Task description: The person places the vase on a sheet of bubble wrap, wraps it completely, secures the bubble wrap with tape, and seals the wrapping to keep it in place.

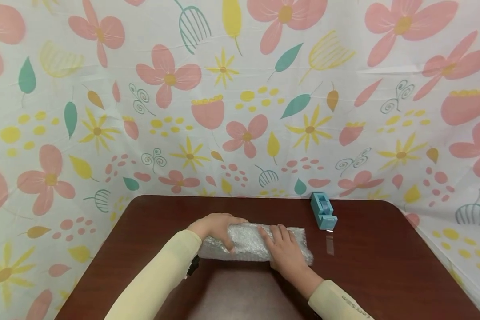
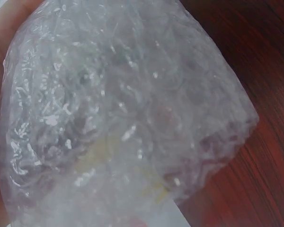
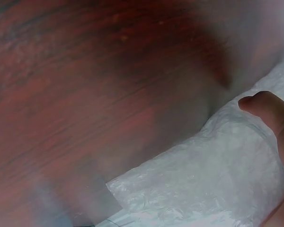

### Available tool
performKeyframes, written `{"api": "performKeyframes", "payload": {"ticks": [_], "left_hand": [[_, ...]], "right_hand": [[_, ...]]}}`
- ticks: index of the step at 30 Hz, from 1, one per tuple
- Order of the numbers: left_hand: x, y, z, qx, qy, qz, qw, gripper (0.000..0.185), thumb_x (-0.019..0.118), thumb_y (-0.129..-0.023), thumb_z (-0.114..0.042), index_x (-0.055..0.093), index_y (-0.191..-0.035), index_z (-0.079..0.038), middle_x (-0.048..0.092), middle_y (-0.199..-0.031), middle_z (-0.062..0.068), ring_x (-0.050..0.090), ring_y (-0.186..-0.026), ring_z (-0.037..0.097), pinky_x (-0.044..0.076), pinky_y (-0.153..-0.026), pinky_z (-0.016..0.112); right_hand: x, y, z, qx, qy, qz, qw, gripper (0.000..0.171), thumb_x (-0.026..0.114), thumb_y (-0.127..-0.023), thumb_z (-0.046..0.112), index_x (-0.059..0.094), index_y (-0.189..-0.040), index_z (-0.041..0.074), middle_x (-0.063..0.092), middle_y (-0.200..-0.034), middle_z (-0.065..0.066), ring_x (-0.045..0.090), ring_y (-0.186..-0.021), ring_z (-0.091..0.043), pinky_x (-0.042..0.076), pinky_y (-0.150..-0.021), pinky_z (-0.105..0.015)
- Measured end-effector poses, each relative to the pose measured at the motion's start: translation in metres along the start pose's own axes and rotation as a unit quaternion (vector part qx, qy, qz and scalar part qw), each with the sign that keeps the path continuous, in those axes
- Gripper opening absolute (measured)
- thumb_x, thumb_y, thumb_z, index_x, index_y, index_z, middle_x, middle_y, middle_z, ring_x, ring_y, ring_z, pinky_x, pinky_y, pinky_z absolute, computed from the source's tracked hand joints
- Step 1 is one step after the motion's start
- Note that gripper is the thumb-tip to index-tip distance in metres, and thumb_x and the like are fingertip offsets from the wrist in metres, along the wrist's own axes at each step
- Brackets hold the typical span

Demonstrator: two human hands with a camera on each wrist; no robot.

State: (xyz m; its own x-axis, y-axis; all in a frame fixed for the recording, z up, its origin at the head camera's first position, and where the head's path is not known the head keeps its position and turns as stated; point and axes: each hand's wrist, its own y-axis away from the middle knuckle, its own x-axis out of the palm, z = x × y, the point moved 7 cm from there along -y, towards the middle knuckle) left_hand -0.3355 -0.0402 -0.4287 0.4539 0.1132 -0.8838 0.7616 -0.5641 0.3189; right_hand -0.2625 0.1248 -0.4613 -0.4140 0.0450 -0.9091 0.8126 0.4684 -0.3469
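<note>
A bundle of clear bubble wrap (image 1: 250, 242) lies crosswise on the dark reddish-brown table; what it encloses is hidden. My left hand (image 1: 218, 226) grips its left end, thumb over the near side and fingers along the far edge. In the left wrist view the bubble wrap (image 2: 132, 94) fills most of the picture, with the palm side of the hand at the left border. Over the right part of the bundle my right hand (image 1: 286, 251) rests with its fingers laid across the top. The right wrist view has that hand's thumb (image 3: 270, 111) against the wrap (image 3: 203, 175).
A blue tape dispenser (image 1: 323, 211) stands at the back right of the table (image 1: 384, 258), with a strip of clear tape (image 1: 330, 244) in front of it. Behind the table hangs a flower-patterned cloth (image 1: 240, 89).
</note>
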Motion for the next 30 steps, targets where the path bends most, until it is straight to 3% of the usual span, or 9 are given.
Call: {"api": "performKeyframes", "payload": {"ticks": [7, 21, 25, 30], "left_hand": [[0.001, -0.002, 0.000, 0.006, 0.025, 0.009, 0.9996, 0.095, 0.092, -0.072, -0.031, 0.045, -0.155, -0.033, 0.050, -0.158, 0.003, 0.047, -0.145, 0.026, 0.045, -0.115, 0.048], [0.001, -0.003, 0.009, -0.026, 0.060, 0.056, 0.9963, 0.098, 0.089, -0.077, -0.032, 0.037, -0.159, -0.033, 0.035, -0.168, 0.005, 0.031, -0.157, 0.029, 0.035, -0.123, 0.053], [-0.003, -0.001, 0.005, -0.026, 0.049, 0.048, 0.9973, 0.095, 0.088, -0.080, -0.031, 0.036, -0.160, -0.030, 0.034, -0.168, 0.005, 0.031, -0.157, 0.029, 0.034, -0.123, 0.053], [-0.006, 0.009, 0.001, -0.034, -0.008, 0.005, 0.9994, 0.087, 0.083, -0.085, -0.038, 0.038, -0.159, -0.030, 0.034, -0.168, 0.007, 0.036, -0.154, 0.032, 0.036, -0.122, 0.056]], "right_hand": [[0.000, -0.001, -0.002, 0.008, -0.011, 0.014, 1.000, 0.094, 0.094, -0.068, 0.032, 0.048, -0.148, 0.015, 0.056, -0.131, -0.019, 0.055, -0.124, -0.039, 0.054, -0.100, -0.052], [0.000, -0.010, -0.002, -0.002, -0.062, 0.024, 0.998, 0.096, 0.096, -0.066, 0.032, 0.050, -0.147, 0.011, 0.058, -0.129, -0.019, 0.055, -0.122, -0.039, 0.054, -0.100, -0.053], [0.000, -0.013, -0.005, -0.002, -0.065, 0.037, 0.997, 0.097, 0.097, -0.065, 0.034, 0.050, -0.147, 0.010, 0.058, -0.129, -0.019, 0.055, -0.120, -0.038, 0.054, -0.099, -0.053], [0.002, -0.017, -0.009, 0.001, -0.080, 0.058, 0.995, 0.100, 0.098, -0.064, 0.034, 0.049, -0.148, 0.009, 0.058, -0.130, -0.019, 0.054, -0.121, -0.038, 0.054, -0.100, -0.054]]}}
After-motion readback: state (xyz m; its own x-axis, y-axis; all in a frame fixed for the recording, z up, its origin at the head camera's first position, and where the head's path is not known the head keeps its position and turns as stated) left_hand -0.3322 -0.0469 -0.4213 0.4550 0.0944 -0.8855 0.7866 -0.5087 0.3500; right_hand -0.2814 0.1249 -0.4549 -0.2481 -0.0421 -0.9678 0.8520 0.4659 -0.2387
